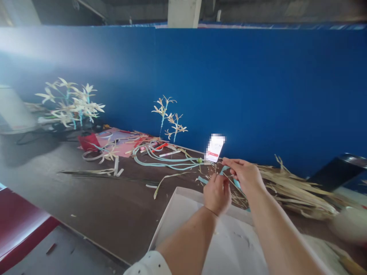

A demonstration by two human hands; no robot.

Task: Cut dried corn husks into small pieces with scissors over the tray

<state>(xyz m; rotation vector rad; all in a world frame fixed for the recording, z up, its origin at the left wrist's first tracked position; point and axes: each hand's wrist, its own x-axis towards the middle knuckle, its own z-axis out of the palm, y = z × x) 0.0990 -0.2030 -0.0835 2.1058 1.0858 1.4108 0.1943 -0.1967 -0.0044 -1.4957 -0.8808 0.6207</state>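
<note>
My left hand (217,194) is closed, its fingertips pinched together above the back rim of a shallow white box lid (189,193). Just right of it and slightly higher, my right hand (248,176) has thumb and forefinger pressed together. What each pinch holds is too small to make out. Pieces of light-blue ribbon (224,169) show between and beside the hands. A lit phone (215,149) leans by the blue wall, just beyond my right fingertips. Bits of dry straw lie scattered around the hands.
A pile of dried husk strips (298,187) lies at right. Pale-blue cords (155,165), pens and pink paper (123,149) are left of the phone. Cream husk flowers (77,103) stand at far left, two smaller flower stems (163,110) near the blue wall (258,84).
</note>
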